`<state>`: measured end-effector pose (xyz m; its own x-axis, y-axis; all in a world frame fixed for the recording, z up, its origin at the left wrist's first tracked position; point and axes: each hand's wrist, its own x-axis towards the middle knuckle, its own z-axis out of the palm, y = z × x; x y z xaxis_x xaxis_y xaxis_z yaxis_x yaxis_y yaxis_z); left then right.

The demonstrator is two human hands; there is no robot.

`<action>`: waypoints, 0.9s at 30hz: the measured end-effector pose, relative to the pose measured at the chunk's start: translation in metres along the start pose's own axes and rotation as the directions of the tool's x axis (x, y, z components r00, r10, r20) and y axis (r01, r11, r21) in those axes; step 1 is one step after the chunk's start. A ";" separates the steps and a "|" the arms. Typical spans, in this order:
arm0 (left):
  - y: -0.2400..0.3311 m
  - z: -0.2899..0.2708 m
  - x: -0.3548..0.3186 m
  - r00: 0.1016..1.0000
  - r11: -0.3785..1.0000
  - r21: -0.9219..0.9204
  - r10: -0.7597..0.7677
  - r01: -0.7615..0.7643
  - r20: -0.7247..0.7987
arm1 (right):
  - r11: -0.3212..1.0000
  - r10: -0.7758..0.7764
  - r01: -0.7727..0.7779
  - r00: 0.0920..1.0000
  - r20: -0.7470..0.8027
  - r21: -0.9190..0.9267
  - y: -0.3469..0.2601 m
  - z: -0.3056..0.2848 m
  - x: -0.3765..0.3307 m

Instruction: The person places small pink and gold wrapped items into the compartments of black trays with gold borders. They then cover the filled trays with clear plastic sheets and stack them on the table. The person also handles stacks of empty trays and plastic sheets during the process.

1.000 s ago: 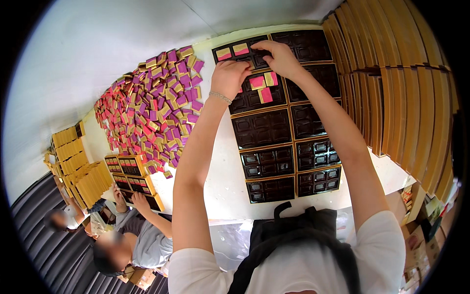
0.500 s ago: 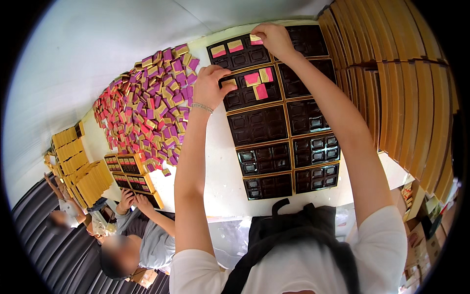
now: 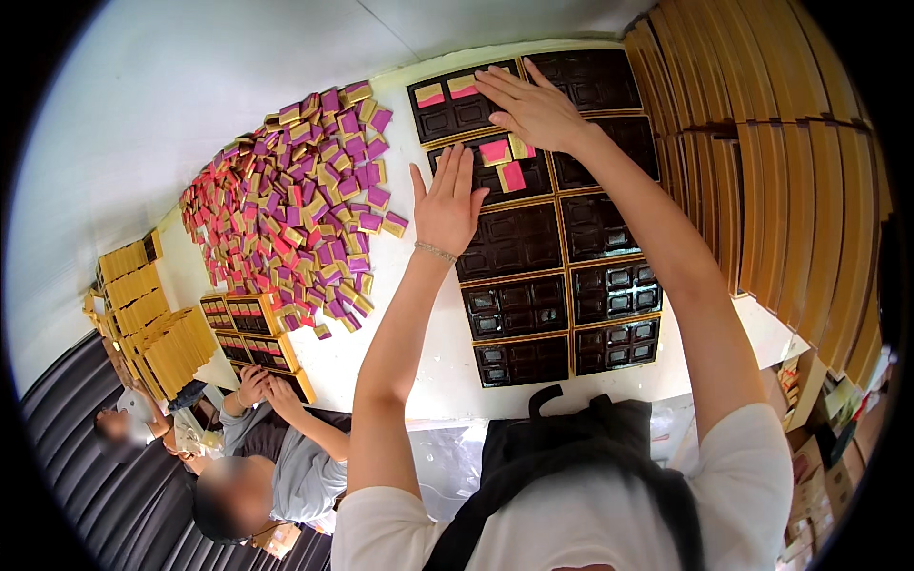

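Black compartmented trays in gold-edged boxes lie in two columns before me. My right hand [image 3: 536,107] is spread palm down over the far-left tray [image 3: 478,116], fingers stretched out. Left of its fingertips, two small pink-and-gold wrapped pieces [image 3: 462,87] sit in that tray's compartments. My left hand [image 3: 446,211], with a bracelet at the wrist, lies flat and open over the left edge of the second tray [image 3: 533,186]. Three pink-and-gold pieces [image 3: 511,176] rest loosely on this second tray, one partly behind my right hand. What lies under both palms is hidden.
A big heap of purple, pink and gold wrapped pieces [image 3: 314,205] spreads over the white table [image 3: 419,352] at left. Stacked gold boxes [image 3: 790,200] wall the right side. A co-worker's hands [image 3: 267,388] touch filled boxes [image 3: 249,314] at lower left.
Both hands have gone from pinching to open and flat. My right hand has let go of its wrapped piece; my left has moved right and nearer. Purple pieces have spread toward the trays.
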<state>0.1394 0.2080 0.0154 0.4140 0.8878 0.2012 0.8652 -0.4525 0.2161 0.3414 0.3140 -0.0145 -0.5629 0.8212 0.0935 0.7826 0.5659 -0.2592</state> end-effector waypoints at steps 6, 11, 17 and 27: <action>0.004 0.004 0.031 0.983 0.980 -0.079 0.184 -0.184 -0.004 | 0.942 0.139 -0.063 0.967 -0.213 0.330 0.000 -0.016 -0.015; -0.010 0.011 0.037 0.980 0.935 -0.294 0.196 -0.199 -0.037 | 0.967 -0.055 0.088 0.988 -0.144 0.240 -0.021 -0.022 -0.050; -0.013 0.013 0.037 0.998 0.933 -0.356 0.043 -0.058 -0.049 | 0.976 0.072 -0.062 0.996 -0.044 0.207 -0.032 -0.028 -0.053; -0.020 0.007 0.048 0.986 0.892 -0.430 -0.089 0.143 0.144 | 0.742 0.403 -0.307 0.915 -0.031 0.596 -0.045 -0.026 -0.048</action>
<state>0.1440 0.2604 0.0145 0.3721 0.9273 0.0415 0.7092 -0.3129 0.6318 0.3403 0.2508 0.0173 -0.1912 0.9815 0.0105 0.5954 0.1245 -0.7937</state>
